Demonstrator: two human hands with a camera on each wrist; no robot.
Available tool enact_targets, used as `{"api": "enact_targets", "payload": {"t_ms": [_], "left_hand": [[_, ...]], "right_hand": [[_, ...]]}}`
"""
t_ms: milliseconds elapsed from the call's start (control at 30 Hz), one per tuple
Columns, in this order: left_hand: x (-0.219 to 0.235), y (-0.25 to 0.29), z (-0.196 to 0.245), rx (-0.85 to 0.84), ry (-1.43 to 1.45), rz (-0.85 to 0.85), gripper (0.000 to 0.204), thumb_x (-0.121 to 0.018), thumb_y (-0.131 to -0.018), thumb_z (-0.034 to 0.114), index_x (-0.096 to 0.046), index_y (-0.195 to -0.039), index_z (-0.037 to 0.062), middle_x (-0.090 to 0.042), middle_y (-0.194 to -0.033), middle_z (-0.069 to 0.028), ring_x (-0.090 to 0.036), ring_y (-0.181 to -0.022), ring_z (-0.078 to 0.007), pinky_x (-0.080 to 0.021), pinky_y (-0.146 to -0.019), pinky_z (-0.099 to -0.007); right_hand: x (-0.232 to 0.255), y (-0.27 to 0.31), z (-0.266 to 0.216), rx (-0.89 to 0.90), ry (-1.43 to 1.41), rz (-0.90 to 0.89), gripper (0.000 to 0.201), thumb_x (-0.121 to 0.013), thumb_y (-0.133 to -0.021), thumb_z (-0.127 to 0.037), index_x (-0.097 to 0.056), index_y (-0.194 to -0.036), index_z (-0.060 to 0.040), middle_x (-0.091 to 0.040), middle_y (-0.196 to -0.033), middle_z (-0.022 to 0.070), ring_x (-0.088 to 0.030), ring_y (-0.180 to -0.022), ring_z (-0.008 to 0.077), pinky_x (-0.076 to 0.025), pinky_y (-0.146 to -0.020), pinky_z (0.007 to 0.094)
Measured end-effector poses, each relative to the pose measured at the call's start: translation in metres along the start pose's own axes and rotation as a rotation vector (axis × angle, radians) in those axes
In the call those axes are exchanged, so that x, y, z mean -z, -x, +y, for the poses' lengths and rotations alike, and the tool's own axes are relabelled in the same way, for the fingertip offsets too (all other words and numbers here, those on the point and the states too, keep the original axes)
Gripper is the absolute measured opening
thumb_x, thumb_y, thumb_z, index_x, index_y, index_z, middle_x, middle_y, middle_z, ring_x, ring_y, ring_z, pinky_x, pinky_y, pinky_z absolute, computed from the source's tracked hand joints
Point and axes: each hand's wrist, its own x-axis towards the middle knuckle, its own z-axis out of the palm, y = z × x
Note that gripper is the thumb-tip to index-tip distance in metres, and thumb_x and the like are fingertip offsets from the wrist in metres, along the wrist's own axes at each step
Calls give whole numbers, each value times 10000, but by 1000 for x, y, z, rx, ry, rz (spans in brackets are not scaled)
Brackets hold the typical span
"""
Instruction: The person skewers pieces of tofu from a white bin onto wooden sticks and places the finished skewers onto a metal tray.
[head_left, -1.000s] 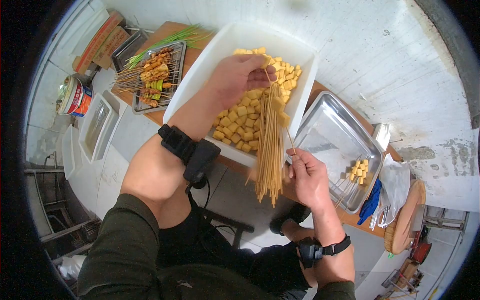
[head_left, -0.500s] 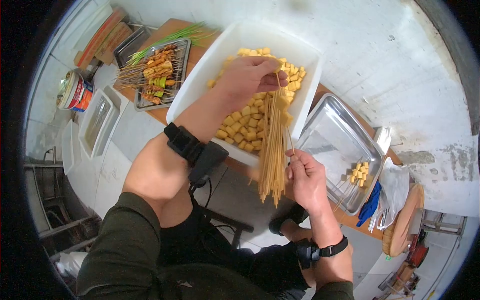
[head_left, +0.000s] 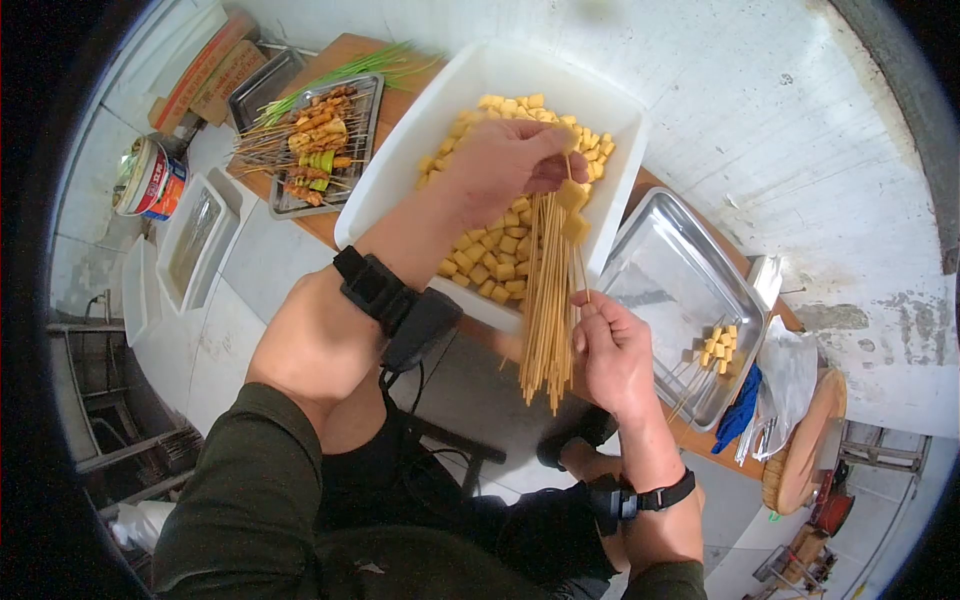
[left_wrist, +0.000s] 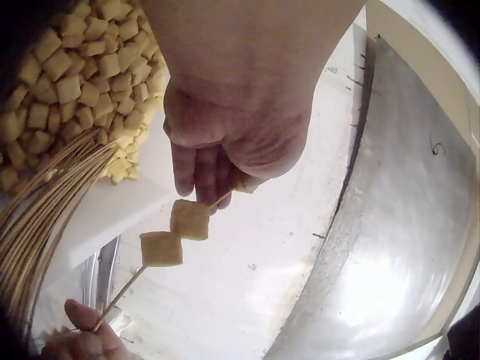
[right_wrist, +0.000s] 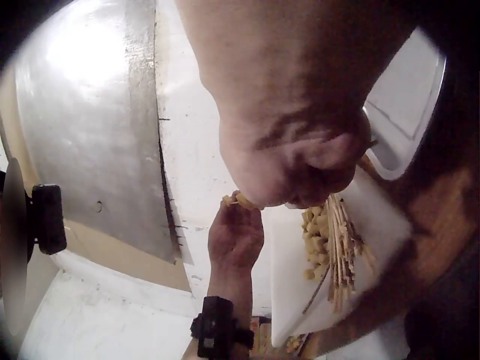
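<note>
Left hand [head_left: 512, 162]: at 12 o'clock, pinching my yellow cube [left_wrist: 244, 189].
Right hand [head_left: 615, 355]: at 4 o'clock, gripping my bamboo skewer [left_wrist: 120, 298].
Threading: best pushed straight through centre, my fingertips clear.

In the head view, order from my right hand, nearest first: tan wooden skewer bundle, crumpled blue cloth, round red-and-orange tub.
1. Wooden skewer bundle, just left of your right hand
2. Blue cloth, lower right
3. Round tub, far left
</note>
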Motion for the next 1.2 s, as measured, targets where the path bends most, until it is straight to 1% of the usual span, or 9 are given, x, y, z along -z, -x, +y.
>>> {"api": "enact_targets", "payload": {"t_ms": [200, 367, 433, 667, 900, 967, 1100, 1167, 1200], "left_hand": [[-13, 6, -7, 56, 64, -51, 280, -596, -957, 251, -665, -1040, -7, -700, -937, -80, -679, -864, -150, -548, -778, -270], [-16, 6, -5, 29, 43, -68, 265, -693, -890, 225, -664, -1021, -3, -686, -959, -68, -671, -867, -145, -558, -778, -275], [-16, 6, -9, 55, 29, -106, 228, -712, -876, 188, -658, -1018, 19, -684, -949, -56, -664, -863, -142, -548, -763, -276], [-25, 10, -11, 138, -17, -85, 268, -782, -811, 166, -647, -997, 29, -670, -907, -36, -646, -802, -131, -545, -732, -284], [-22, 15, -6, 147, -148, -60, 274, -734, -850, 184, -634, -1026, -2, -666, -919, -63, -652, -845, -141, -547, -757, -283], [-8, 3, -11, 161, -314, -203, 281, -688, -883, 236, -633, -1018, -4, -677, -958, -88, -656, -880, -151, -542, -786, -285], [22, -3, -10, -119, -1155, -27, 456, -666, -887, 315, -604, -1135, -62, -689, -1045, -160, -666, -966, -266, -526, -862, -363], [38, -5, -3, -4, -1472, -58, 478, -702, -824, 326, -623, -1124, -38, -670, -1064, -207, -635, -1026, -338, -505, -885, -411], [44, -4, -4, -10, -1474, -69, 478, -702, -824, 326, -623, -1124, -38, -670, -1064, -207, -635, -1026, -338, -505, -885, -411]], "right_hand": [[4, -7, -9, -43, -106, -8, 228, -478, -1028, -146, -620, -1112, 12, -493, -630, -27, -412, -531, 49, -330, -493, 211], [10, -8, -10, -110, -238, -36, 239, -464, -1037, -160, -607, -1144, -1, -500, -630, -20, -382, -508, 57, -300, -476, 210], [12, -6, -9, -149, -384, -76, 227, -468, -1018, -126, -613, -1123, 14, -529, -640, -20, -444, -533, 60, -341, -499, 218], [10, -8, -7, -137, -388, -82, 217, -478, -1015, -123, -614, -1118, 12, -528, -649, -23, -441, -539, 60, -342, -499, 214], [11, -10, 2, -149, -365, -69, 227, -499, -1010, -148, -623, -1114, 11, -554, -673, -16, -465, -555, 61, -373, -515, 216], [23, -7, 9, -170, -326, 19, 230, -504, -1006, -153, -624, -1116, 10, -563, -680, -12, -478, -564, 62, -385, -522, 217], [63, 2, 27, -174, -291, 175, 290, -488, -983, -134, -588, -1206, 22, -613, -721, 15, -523, -589, 85, -437, -559, 236], [88, 11, 39, -158, -61, 333, 349, -471, -955, -111, -556, -1260, 34, -649, -763, 41, -542, -607, 100, -466, -595, 250], [104, 16, 51, -178, 18, 396, 387, -461, -930, -110, -553, -1272, 43, -683, -810, 94, -594, -655, 150, -502, -671, 292]]}}
